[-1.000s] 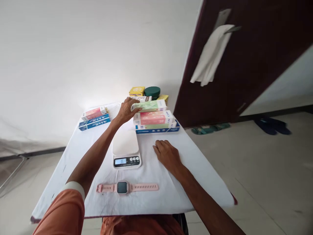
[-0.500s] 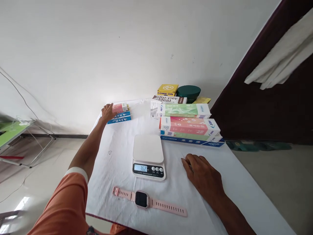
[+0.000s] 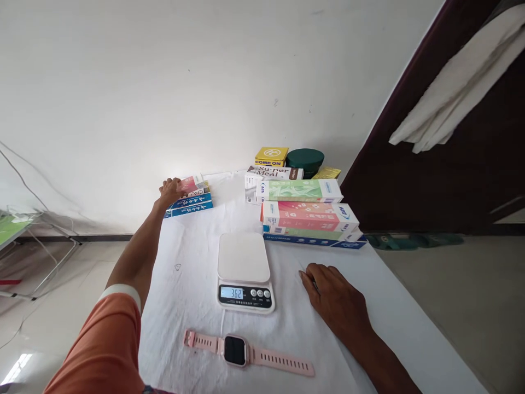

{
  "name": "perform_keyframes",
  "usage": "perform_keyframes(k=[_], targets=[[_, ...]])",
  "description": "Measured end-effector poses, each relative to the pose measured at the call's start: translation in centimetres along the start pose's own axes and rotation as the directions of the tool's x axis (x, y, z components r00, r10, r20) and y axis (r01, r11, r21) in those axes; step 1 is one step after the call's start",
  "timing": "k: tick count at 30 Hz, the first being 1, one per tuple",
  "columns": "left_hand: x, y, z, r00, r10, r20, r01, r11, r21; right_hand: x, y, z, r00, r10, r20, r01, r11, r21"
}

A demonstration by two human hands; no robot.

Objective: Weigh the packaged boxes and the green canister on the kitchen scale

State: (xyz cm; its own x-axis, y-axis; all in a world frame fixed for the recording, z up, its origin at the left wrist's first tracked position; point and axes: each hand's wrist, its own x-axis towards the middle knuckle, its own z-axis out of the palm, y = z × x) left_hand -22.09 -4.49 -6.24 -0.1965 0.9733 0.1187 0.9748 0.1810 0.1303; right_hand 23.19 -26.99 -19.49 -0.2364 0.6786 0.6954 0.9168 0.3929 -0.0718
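At the far left of the table, my left hand [image 3: 170,190] is closed on a small pink and white box [image 3: 192,184], which sits tilted over the stack there. Beneath it lie two blue boxes [image 3: 191,206] with white lettering and a partly hidden white and yellow pack. My right hand [image 3: 334,295] rests on the cloth, right of the kitchen scale [image 3: 244,257], its fingers curled with nothing visible in them. The scale's plate is bare, and its lit display reads 362. Closer to me, a pink-strapped smartwatch [image 3: 235,350] lies flat.
Several toothpaste-like boxes [image 3: 309,216] in pink, green and blue are piled at the right. Behind them are a Su-per Meal box [image 3: 279,173], a yellow box [image 3: 271,155] and a dark green tub [image 3: 304,158]. A white wall stands behind the table.
The pink box has tilted under my left hand, showing more of the pack below it. The view has shifted slightly; my right hand stays in place beside the scale.
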Motion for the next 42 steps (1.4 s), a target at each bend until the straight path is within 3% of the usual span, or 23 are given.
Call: perform_keyframes(k=[2,5,8,13,17,19,23,28,31,33,35,38,42], targets=[[-1.4,0.2,-1.1,0.997,0.017,-0.07,-0.017,1.0,-0.004,0.0,-0.1,0.0,1.0,0.008,0.012,-0.008,1.0,0.004],[-4.9,1.1,-2.7,0.972,0.17,-0.164,-0.171,0.985,0.011,0.1,-0.2,0.0,0.999,0.022,0.038,-0.023,1.0,0.016],[-9.8,3.2,-3.6,0.922,0.372,-0.108,-0.373,0.928,0.015,0.1,-0.3,0.0,0.996,0.05,0.08,-0.052,0.998,0.022],[-17.2,7.7,-2.6,0.8,0.599,0.01,-0.597,0.798,-0.083,0.1,-0.5,-0.1,0.961,0.147,0.235,-0.161,0.986,0.038],[-20.3,10.2,-0.9,0.709,0.703,0.052,-0.696,0.71,-0.108,0.5,-0.7,-0.6,0.931,0.178,0.32,-0.195,0.981,0.023],[-21.0,10.8,-0.2,0.689,0.722,0.072,-0.714,0.692,-0.105,0.6,-0.8,-0.7,0.927,0.178,0.329,-0.195,0.981,0.02],[-21.2,10.6,0.0,0.7,0.71,0.072,-0.698,0.702,-0.142,0.5,-0.7,-0.5,0.942,0.163,0.292,-0.177,0.984,0.02],[-20.4,8.9,-3.0,0.757,0.643,-0.119,-0.642,0.696,-0.322,0.2,-0.4,-0.1,0.959,0.14,0.248,-0.151,0.988,0.026],[-20.2,8.5,-5.1,0.793,0.568,-0.22,-0.608,0.717,-0.341,0.3,-0.5,-0.3,0.955,0.144,0.259,-0.155,0.988,0.023],[-20.4,8.6,-5.6,0.794,0.558,-0.242,-0.608,0.724,-0.327,0.4,-0.6,-0.4,0.949,0.145,0.279,-0.159,0.987,0.025],[-20.8,9.0,-5.1,0.771,0.593,-0.232,-0.637,0.704,-0.315,0.5,-0.7,-0.6,0.943,0.151,0.297,-0.166,0.986,0.025],[-21.5,9.7,-3.0,0.726,0.677,-0.122,-0.68,0.678,-0.28,0.6,-0.7,-0.7,0.935,0.162,0.316,-0.179,0.984,0.024],[-21.8,10.7,-0.1,0.723,0.689,0.046,-0.67,0.717,-0.193,0.6,-0.7,-0.6,0.931,0.169,0.323,-0.189,0.982,0.03]])
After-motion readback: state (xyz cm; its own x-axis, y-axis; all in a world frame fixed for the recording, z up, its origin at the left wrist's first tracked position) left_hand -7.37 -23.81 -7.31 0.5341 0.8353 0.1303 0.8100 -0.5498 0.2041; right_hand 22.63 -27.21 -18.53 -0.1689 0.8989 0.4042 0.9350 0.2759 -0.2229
